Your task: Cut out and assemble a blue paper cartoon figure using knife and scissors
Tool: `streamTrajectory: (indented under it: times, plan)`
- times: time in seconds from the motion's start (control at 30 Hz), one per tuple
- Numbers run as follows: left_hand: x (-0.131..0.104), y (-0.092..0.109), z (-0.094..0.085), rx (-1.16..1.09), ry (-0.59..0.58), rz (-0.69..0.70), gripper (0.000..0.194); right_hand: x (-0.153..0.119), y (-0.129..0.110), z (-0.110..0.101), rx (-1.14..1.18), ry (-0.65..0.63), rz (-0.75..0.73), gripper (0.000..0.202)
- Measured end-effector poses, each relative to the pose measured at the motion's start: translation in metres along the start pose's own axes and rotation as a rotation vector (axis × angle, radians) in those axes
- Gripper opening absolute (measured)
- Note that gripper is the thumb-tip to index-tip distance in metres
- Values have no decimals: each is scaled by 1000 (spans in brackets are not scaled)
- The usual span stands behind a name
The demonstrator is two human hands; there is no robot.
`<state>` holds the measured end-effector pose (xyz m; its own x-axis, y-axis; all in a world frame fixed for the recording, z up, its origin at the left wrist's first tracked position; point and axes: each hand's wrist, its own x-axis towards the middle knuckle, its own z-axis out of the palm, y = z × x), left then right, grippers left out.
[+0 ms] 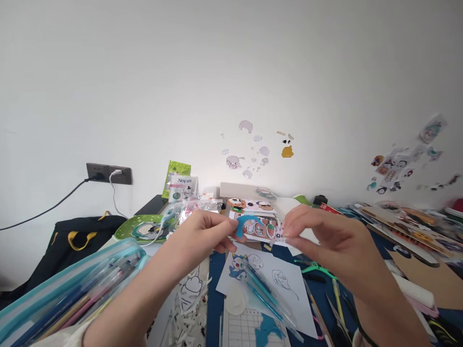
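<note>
My left hand point(213, 231) pinches a curved blue cutout point(249, 224) between thumb and fingers, held up above the desk. To its right, my right hand point(307, 231) has its thumb and fingertips pressed together; a small pale bit shows at the tips, too small to name. Below both hands lies a white sheet point(304, 303) with drawn outlines and a coloured blue figure. Clear-barrelled blue pens point(265, 294) rest across it. Nearer to me, another blue cutout point(269, 328) is on a gridded sheet point(238, 327).
A teal pencil case point(133, 248) full of pens stands at the left, near a green plate point(126, 226). Paper scraps point(195, 323) lie left of the sheets. Scissors point(338, 318) and stacked papers point(401, 226) are at the right. Paper cutouts stick to the wall point(217, 72).
</note>
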<state>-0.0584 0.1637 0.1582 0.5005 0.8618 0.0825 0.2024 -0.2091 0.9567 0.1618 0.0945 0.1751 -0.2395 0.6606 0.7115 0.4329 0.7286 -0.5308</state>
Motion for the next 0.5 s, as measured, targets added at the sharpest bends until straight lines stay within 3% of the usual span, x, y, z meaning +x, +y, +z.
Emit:
streamTrajectory:
  times: [0.23,0.37,0.5]
  plan:
    - [-3,2,-1,54,59,17,32,-10,21,-17,30,258,388,16]
    - [-8,7,-1,114,112,44,29,-36,42,-11,44,167,714,22]
    - [-15,14,-2,230,154,76,31,-70,59,4,33,22,906,25]
